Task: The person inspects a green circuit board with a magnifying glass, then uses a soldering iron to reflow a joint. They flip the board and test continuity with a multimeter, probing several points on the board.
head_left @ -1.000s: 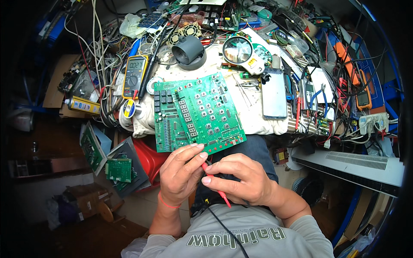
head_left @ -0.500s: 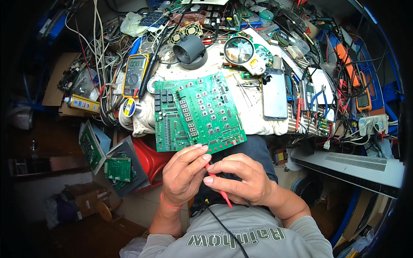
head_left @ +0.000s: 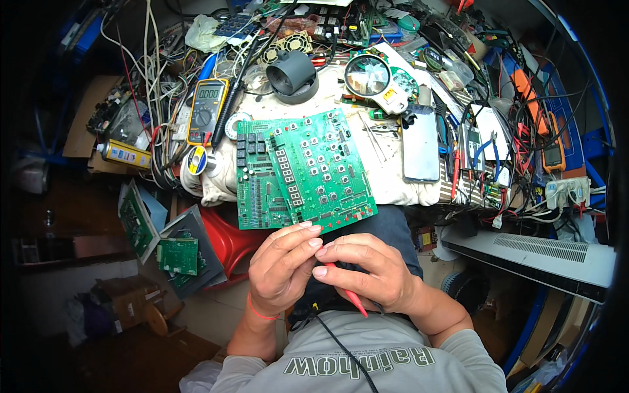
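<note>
My right hand (head_left: 370,270) is closed around a red test probe (head_left: 356,302), whose red end sticks out below the fingers. My left hand (head_left: 286,260) is closed in a pinch beside it, fingertips almost meeting those of the right; what sits between them is hidden. Just above the hands, a green circuit board with push buttons and a row of digit displays (head_left: 333,171) overlaps another green board carrying black relays (head_left: 252,190). Both hang over the bench's front edge. A yellow multimeter (head_left: 205,112) with a lit screen lies to the upper left.
A magnifying glass (head_left: 367,74), a grey cylinder (head_left: 291,73), a phone (head_left: 420,144) and tweezers (head_left: 373,139) lie around the boards. Cables and electronic parts crowd the bench's back and sides. A red stool (head_left: 229,245) stands at lower left; a black cable (head_left: 344,350) crosses my shirt.
The red probe has swung, its lower end shifting right, and less of it shows between my hands. The multimeter's reading has changed. Both hands stay close together.
</note>
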The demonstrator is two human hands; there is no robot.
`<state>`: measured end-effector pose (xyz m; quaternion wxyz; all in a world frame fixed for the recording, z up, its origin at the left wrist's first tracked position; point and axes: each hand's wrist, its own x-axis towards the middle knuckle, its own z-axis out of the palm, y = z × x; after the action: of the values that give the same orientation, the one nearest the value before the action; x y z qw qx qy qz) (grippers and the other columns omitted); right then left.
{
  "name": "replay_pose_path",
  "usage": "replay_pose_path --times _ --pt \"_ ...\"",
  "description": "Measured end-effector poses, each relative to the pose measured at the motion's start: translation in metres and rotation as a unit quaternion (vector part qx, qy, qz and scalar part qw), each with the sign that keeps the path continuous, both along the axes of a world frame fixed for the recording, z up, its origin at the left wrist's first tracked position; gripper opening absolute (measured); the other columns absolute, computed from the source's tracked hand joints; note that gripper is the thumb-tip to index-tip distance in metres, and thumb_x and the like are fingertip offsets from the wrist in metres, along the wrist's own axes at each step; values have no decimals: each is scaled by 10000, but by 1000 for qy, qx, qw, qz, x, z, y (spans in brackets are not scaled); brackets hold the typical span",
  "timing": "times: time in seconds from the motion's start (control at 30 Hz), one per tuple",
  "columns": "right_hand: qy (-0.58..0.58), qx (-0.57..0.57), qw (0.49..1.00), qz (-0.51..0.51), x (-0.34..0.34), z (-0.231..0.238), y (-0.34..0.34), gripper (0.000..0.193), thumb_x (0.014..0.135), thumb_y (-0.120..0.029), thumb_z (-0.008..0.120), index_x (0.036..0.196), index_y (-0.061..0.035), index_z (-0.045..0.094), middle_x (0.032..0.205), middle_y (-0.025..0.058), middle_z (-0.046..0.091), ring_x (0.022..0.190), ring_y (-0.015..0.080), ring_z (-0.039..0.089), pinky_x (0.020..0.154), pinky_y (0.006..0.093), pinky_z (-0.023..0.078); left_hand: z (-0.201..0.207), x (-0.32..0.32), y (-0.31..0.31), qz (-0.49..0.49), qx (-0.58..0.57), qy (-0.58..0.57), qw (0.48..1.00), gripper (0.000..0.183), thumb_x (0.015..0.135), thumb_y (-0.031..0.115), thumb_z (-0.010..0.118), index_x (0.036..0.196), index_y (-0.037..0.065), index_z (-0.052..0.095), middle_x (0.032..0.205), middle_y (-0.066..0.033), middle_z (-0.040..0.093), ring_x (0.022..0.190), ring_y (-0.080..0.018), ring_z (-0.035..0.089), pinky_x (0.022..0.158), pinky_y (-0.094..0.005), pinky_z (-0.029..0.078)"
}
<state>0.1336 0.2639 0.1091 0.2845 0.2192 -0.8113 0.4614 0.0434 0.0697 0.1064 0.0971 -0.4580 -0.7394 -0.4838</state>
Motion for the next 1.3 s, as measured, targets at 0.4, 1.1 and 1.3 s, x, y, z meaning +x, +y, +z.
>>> replay_pose_path --times 0.4,1.1,1.3 --pt "-20 -70 997 12 -1 -1 0 492 814 -41 828 1298 -37 742 1253 153 720 1112 323 723 929 407 621 -6 1 -4 23 -4 -21 1000 422 814 -63 858 1208 -3 719 1151 -197 776 1044 -360 778 913 -425 646" --pt "-92 -101 990 37 3 -1 5 495 848 26 809 1331 -36 723 1242 171 725 1070 332 740 904 401 613 -6 1 -7 51 -68 -21 996 372 767 -10 892 1112 4 753 1043 -128 778 978 -314 759 825 -391 621" --pt "-75 -17 996 44 1 -1 6 470 858 -64 765 1326 -45 725 1255 142 724 1106 336 726 923 423 619 -5 0 -6 18 -51 47 997 446 778 32 894 1193 19 731 1060 -115 773 942 -311 738 796 -391 609"
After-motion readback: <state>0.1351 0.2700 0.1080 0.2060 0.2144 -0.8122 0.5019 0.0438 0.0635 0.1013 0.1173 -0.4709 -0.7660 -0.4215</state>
